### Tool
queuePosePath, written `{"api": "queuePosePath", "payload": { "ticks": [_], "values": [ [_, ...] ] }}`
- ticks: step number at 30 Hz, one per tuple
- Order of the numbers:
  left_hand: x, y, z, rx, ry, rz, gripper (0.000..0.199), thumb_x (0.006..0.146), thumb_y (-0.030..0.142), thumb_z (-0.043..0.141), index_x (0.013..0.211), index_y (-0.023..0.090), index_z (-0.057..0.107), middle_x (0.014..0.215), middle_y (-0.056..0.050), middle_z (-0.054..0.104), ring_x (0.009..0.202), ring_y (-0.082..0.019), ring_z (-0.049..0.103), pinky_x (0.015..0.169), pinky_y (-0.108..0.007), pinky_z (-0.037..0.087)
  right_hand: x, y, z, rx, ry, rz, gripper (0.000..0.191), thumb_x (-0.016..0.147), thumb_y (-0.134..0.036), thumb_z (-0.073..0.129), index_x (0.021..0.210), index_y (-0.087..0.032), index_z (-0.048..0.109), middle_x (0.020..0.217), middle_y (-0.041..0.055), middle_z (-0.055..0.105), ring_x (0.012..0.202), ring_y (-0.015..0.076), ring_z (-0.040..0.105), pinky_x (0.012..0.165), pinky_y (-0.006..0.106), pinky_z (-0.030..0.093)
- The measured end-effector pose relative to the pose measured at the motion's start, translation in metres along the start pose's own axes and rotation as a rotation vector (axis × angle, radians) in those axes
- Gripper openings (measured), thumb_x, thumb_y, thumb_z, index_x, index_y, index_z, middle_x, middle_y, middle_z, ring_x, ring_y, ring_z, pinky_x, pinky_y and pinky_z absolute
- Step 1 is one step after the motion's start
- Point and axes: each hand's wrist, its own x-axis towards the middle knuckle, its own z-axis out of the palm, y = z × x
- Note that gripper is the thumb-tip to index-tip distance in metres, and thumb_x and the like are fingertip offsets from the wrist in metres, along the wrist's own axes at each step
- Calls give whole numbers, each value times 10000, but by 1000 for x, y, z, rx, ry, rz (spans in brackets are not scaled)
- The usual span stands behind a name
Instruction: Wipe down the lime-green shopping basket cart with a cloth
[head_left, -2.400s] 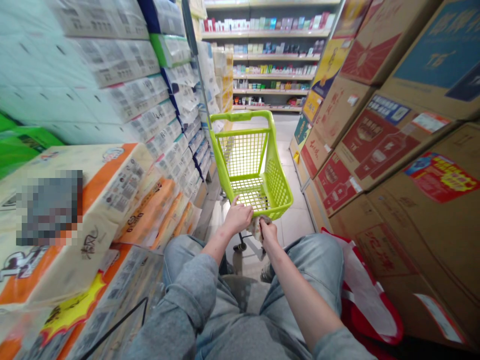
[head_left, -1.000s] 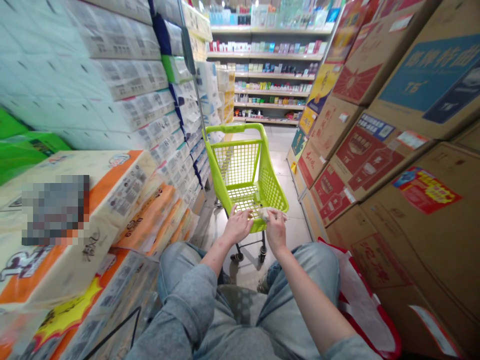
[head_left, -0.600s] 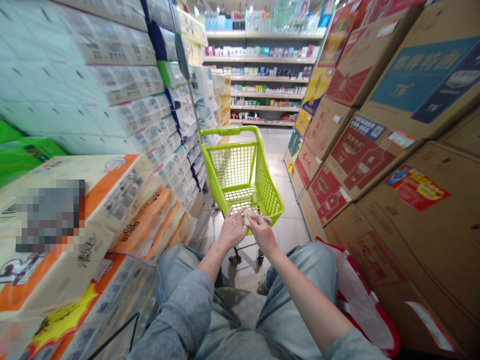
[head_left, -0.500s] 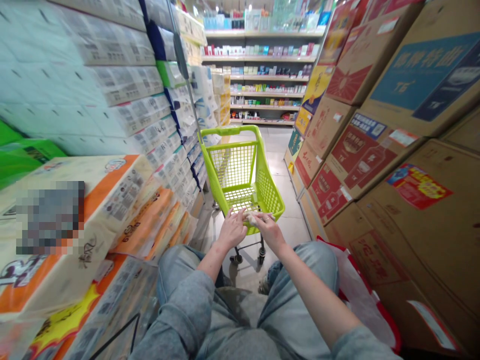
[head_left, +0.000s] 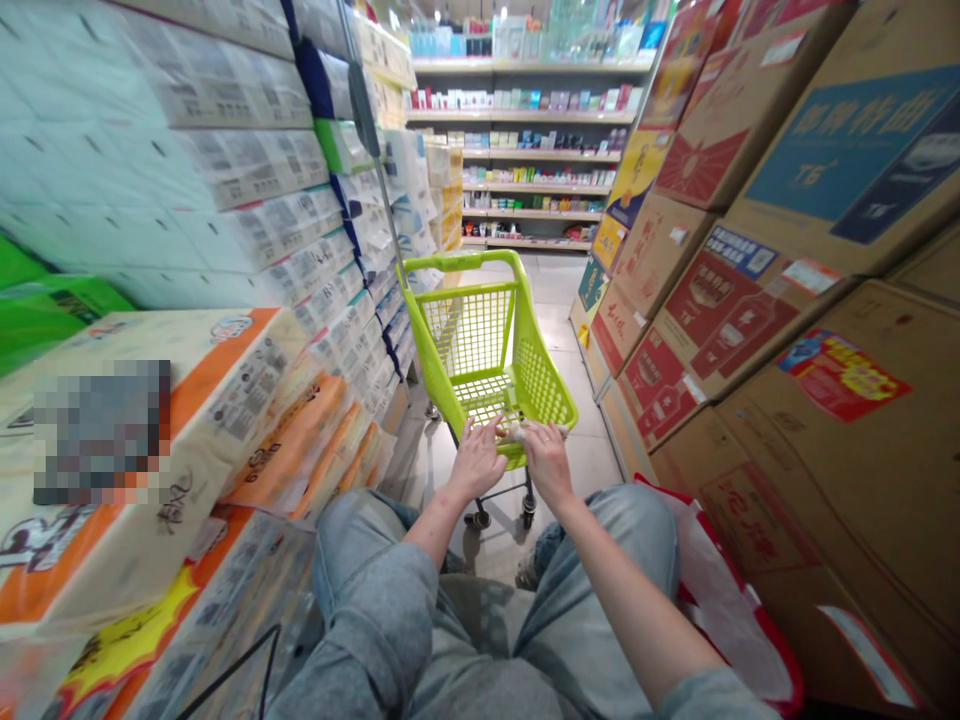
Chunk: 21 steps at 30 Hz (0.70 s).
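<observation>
A lime-green shopping cart (head_left: 551,390) with a grid basket stands in front of my knees. Both hands are at its near rim. My left hand (head_left: 478,462) has its fingers bent forward over the rim; what lies under them is hidden. My right hand (head_left: 547,462) is closed at the rim, a little to the right, with a ring on one finger. Between the hands, at the right fingertips, shows a small whitish crumpled thing (head_left: 517,431), too small to name. The basket floor shows through its grid.
Stacked packs of paper tissue (head_left: 247,165) line the left side, with orange-and-cream packs (head_left: 247,350) beside my left knee. Cardboard cartons (head_left: 817,420) form the right wall. A red-edged white bag (head_left: 720,590) rests by my right knee. Stocked shelves (head_left: 525,118) close the far end.
My hands have moved slightly apart along the rim, the right one turning more palm-down. The cart's near end has shifted a little to the right.
</observation>
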Motion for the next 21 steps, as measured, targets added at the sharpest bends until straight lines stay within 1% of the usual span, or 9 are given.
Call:
{"api": "queuePosePath", "payload": {
  "ticks": [3, 6, 8, 10, 13, 16, 18, 21],
  "values": [
    [1, -3, 2, -6, 6, -29, 643, 731, 154, 417, 1355, 149, 262, 1214, -89, 582, 1172, -211, 485, 1122, -457, 173, -9, -18, 11, -9, 1, -41, 335, 900, -194, 406, 1195, -216, 564, 1180, 83, 602, 1141, 227, 470, 1050, 460, 260],
    [2, -11, 0, -43, 2, -26, 632, 762, 150, 400, 1375, 146, 244, 1261, -85, 558, 1229, -186, 446, 1128, -431, 197, -9, -16, 8, -8, -33, -115, 363, 899, -195, 415, 1241, -236, 530, 1192, 70, 591, 1135, 229, 459, 1047, 438, 271],
    [3, -20, -6, -42, -12, -3, 580, 802, 161, 391, 1370, 156, 275, 1281, -74, 549, 1239, -164, 439, 1132, -409, 206, -6, -6, 3, 21, -78, -176, 342, 904, -194, 407, 1214, -237, 545, 1143, 60, 611, 1088, 218, 479, 1019, 412, 306],
    [6, -30, -16, 7, -29, 25, 476, 856, 204, 383, 1331, 190, 359, 1293, -60, 545, 1237, -155, 445, 1141, -429, 179, -1, 4, -2, 46, -113, -196, 302, 910, -196, 394, 1145, -219, 581, 1059, 64, 632, 1021, 211, 502, 959, 389, 353],
    [12, -46, -30, 121, -66, 109, 307, 918, 285, 351, 1154, 246, 544, 1270, -28, 565, 1260, -163, 423, 1143, -503, 92, 4, 14, -5, 42, -124, -152, 269, 922, -217, 369, 1012, -192, 621, 931, 71, 633, 939, 208, 515, 868, 366, 384],
    [18, -52, -36, 197, -103, 202, 302, 937, 319, 333, 982, 235, 619, 1192, -21, 602, 1295, -169, 378, 1140, -514, 75, 6, 20, -7, 29, -143, -135, 267, 925, -231, 368, 971, -189, 628, 890, 67, 626, 910, 205, 517, 841, 357, 382],
    [21, -51, -34, 227, -107, 223, 299, 936, 327, 341, 953, 221, 620, 1118, -32, 621, 1293, -176, 373, 1138, -511, 103, 5, 22, -7, 25, -149, -149, 268, 919, -228, 381, 1025, -202, 625, 928, 67, 633, 932, 209, 516, 872, 370, 378],
    [24, -44, -26, 273, -81, 228, 290, 928, 328, 356, 916, 206, 619, 1025, -54, 629, 1239, -201, 414, 1129, -516, 144, 0, 17, -3, 10, -97, -148, 342, 912, -209, 380, 1204, -232, 558, 1098, 72, 620, 1051, 219, 495, 987, 416, 324]
  ]
}}
